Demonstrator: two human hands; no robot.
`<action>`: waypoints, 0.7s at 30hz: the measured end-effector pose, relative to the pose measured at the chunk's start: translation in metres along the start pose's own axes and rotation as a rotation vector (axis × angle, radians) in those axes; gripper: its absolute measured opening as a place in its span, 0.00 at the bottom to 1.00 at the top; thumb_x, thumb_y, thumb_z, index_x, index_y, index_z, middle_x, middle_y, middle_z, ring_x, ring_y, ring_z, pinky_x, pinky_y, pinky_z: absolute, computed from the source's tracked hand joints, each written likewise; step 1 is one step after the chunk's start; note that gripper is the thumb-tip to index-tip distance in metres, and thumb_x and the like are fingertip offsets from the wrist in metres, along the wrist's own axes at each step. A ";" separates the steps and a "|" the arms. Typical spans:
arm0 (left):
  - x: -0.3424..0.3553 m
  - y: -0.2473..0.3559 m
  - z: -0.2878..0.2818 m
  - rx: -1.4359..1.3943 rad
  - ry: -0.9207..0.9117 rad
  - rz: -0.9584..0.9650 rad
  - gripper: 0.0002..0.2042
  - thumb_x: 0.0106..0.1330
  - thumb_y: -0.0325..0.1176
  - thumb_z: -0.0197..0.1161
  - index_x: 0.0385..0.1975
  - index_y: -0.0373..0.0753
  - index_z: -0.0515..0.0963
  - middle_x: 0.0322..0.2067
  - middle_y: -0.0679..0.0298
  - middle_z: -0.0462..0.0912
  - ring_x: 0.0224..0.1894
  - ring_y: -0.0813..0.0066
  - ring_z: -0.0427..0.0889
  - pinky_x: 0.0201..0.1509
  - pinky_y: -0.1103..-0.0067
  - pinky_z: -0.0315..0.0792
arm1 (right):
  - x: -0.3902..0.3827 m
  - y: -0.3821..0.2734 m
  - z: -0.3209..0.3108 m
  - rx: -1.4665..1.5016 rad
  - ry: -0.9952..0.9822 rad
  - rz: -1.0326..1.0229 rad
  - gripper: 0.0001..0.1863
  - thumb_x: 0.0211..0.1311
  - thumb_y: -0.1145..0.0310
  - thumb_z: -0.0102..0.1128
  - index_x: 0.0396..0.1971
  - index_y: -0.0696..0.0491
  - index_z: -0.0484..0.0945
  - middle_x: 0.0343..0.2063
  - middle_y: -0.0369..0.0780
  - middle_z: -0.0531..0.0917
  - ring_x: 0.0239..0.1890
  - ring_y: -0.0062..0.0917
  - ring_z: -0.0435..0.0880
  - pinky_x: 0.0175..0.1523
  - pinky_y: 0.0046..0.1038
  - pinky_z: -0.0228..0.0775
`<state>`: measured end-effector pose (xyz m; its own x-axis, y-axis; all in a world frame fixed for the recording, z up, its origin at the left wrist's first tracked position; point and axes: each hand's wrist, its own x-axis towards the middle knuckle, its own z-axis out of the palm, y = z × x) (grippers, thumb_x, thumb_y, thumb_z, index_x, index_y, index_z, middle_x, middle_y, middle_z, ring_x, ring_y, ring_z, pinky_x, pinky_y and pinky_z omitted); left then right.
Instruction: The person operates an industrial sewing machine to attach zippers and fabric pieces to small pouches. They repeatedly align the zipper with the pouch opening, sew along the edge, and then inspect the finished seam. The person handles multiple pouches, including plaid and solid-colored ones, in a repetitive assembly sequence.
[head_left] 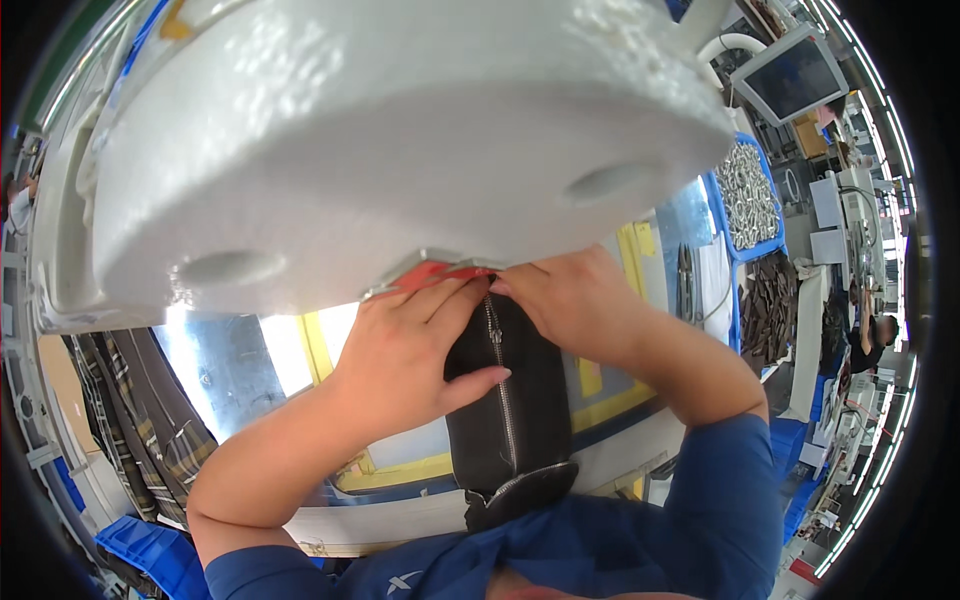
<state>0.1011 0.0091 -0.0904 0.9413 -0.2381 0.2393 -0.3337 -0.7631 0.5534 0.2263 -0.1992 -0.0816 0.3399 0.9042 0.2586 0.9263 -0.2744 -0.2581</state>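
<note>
A black fabric piece [540, 410] with a metal zipper [506, 415] lies lengthwise beneath the white machine head [410, 160]. My left hand [400, 355] rests on its left side, fingers stretched up toward a red metal-edged part [425, 275] of the machine and thumb apart beside the zipper; its fingertips are partly hidden. My right hand [560, 300] pinches the upper end of the piece beside the zipper, just below the machine.
Blue bins hold metal pieces [750, 195] and dark pieces [768, 310] at right, near a monitor [790, 75] and pliers [686, 285]. Plaid fabric [140, 420] and a blue crate [150, 555] are at left. Another person [870, 340] is at far right.
</note>
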 end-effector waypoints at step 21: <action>-0.001 0.001 -0.011 0.093 -0.066 -0.053 0.40 0.49 0.54 0.81 0.60 0.35 0.81 0.60 0.54 0.84 0.54 0.55 0.85 0.60 0.63 0.74 | 0.006 -0.010 0.005 -0.031 0.005 0.061 0.11 0.63 0.69 0.64 0.43 0.54 0.85 0.41 0.39 0.86 0.46 0.34 0.86 0.53 0.38 0.74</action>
<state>0.0990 0.0152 -0.0808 0.9600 -0.2320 0.1569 -0.2796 -0.8277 0.4866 0.2184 -0.1895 -0.0819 0.3964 0.8839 0.2481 0.9085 -0.3389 -0.2443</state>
